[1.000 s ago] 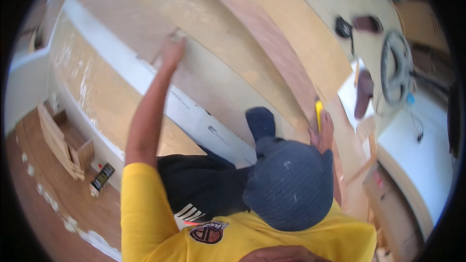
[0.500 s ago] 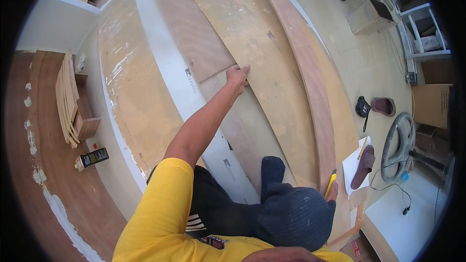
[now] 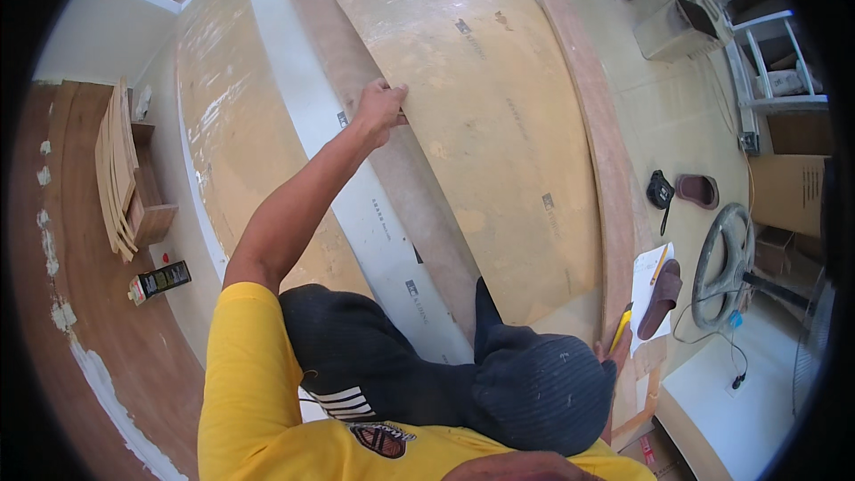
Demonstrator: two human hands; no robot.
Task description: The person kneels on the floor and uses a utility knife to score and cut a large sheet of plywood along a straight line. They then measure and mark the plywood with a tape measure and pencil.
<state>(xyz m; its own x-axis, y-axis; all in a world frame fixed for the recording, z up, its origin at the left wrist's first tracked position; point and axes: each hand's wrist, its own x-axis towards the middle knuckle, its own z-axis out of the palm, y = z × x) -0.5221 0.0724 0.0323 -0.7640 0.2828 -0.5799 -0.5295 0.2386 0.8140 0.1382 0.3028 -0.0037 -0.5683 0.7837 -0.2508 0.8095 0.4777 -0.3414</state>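
A broad, thin, tan sheet (image 3: 481,125) with a glossy face and small printed marks lies before me. My left hand (image 3: 381,111) is closed on its left edge, arm stretched out. Low on the right, my right hand (image 3: 614,354) grips a yellow utility knife (image 3: 622,321), blade end pointing away from me; my knee partly hides that hand. Beneath the sheet's left edge runs a pinkish-brown board (image 3: 405,187), beside a white strip (image 3: 307,116). A long narrow wooden strip (image 3: 598,116) follows the sheet's right side.
Another tan panel (image 3: 236,116) lies left, with curved wooden pieces (image 3: 116,178) and a dark bottle (image 3: 163,281) beyond. On the right are a tape measure (image 3: 659,189), slippers (image 3: 660,299), paper with a pencil (image 3: 643,278), a fan base (image 3: 721,267) and a ladder (image 3: 757,80). Another person's foot shows far right.
My left hand has moved left and farther away, bringing the sheet's edge with it. More of the glossy face shows, and the narrow wooden strip appears farther right. The knife stays in my right hand.
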